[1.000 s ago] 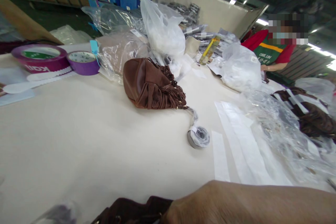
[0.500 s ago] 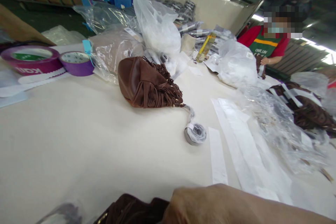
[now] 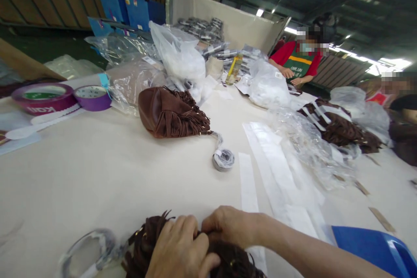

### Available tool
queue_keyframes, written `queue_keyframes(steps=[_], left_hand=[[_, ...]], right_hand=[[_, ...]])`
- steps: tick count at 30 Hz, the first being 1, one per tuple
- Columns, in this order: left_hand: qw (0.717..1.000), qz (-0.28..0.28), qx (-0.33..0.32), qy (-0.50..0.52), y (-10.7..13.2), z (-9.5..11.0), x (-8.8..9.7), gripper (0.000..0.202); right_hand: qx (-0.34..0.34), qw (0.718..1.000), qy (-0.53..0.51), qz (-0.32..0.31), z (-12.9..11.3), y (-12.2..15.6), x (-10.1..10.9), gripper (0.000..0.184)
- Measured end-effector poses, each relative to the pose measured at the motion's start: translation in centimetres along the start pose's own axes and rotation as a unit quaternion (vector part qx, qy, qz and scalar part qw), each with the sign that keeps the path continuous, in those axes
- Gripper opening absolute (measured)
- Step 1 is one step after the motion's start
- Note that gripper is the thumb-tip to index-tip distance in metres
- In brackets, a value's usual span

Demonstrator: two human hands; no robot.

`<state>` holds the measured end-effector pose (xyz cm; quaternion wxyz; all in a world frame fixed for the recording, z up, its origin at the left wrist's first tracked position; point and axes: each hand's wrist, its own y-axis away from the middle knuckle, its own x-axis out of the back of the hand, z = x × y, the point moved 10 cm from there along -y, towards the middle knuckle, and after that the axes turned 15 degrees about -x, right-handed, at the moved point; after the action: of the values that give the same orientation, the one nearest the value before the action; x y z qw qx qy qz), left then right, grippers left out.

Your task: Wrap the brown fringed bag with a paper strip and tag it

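Brown fringed bag (image 3: 139, 247) sits by the worktop (image 3: 97, 186)'s near edge, apparently for reach; left hand (image 3: 182, 247) grips it, fingers curled; right hand (image 3: 230, 226) adjoins, fingertips hidden, hold indeterminable.

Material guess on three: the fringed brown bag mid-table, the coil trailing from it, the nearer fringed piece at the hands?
Fringed brown bag: leather or imitation; smooth side panel has a soft sheen, fringe looks suede-like.
Coil: outer wrap looks like thin film or tissue, whitish and crinkled; core unclear.
Nearer fringed piece: likely similar, matte dark strips; gold-coloured glints suggest metallic fittings.
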<state>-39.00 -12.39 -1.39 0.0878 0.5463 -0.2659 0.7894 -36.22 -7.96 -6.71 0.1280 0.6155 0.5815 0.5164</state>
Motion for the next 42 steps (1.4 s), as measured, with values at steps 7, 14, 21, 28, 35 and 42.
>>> queue_keyframes(steps=[7, 14, 21, 28, 35, 42], left_hand=[[0.972, -0.102, 0.165, 0.134, 0.2, -2.5, -2.7, 0.025], [0.971, -0.103, 0.143, 0.160, -0.2, -3.7, -3.3, 0.013], [0.976, -0.097, 0.155, 0.121, 0.1, -4.1, -2.8, 0.022], [0.979, -0.102, 0.149, 0.096, 0.0, -4.0, -2.7, 0.028], [0.976, -0.139, 0.150, 0.072, -0.1, -4.1, -3.3, 0.025], [0.965, -0.176, 0.191, 0.042, -1.1, -3.7, -1.3, 0.025]], right_hand=[[0.013, 0.982, -0.155, 0.104, 1.5, 0.9, 1.9, 0.013], [0.090, 0.936, -0.291, 0.175, 3.5, 5.2, 1.3, 0.050], [0.050, 0.926, -0.299, 0.224, 5.0, 5.0, 0.0, 0.055], [0.060, 0.930, -0.318, 0.172, 7.7, 6.8, -0.2, 0.026], [0.025, 0.924, -0.324, 0.200, 7.5, 6.9, -1.0, 0.034], [-0.005, 0.890, -0.383, 0.247, 7.1, 8.5, -0.7, 0.011]])
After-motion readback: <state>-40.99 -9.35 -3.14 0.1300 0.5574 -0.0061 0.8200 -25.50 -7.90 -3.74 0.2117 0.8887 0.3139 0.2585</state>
